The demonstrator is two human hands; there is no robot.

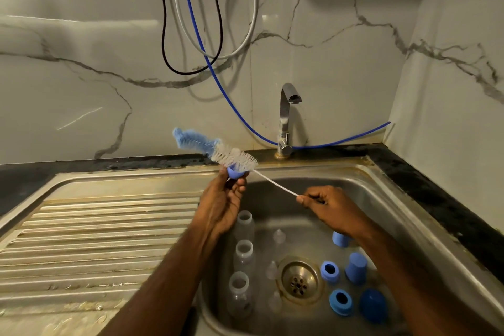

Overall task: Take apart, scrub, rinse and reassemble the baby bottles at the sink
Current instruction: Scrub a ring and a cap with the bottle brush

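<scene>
Down in the sink basin (387, 199), nearest you, three clear bottle bodies (243, 253) lie in a row at the left, three clear teats (278, 237) beside them, and blue rings (330, 271) and caps (356, 267) sit right of the drain (299, 282). Your left hand (225, 204) pinches a small blue part (236, 172), probably a collar ring, though the bristles hide most of it. Your right hand (327, 200) has its grip closed on the wire handle of the bottle brush (233, 157), whose white bristles touch the blue part. Behind stands the tap (286, 120), with a ribbed drainboard (95, 240) at left.
</scene>
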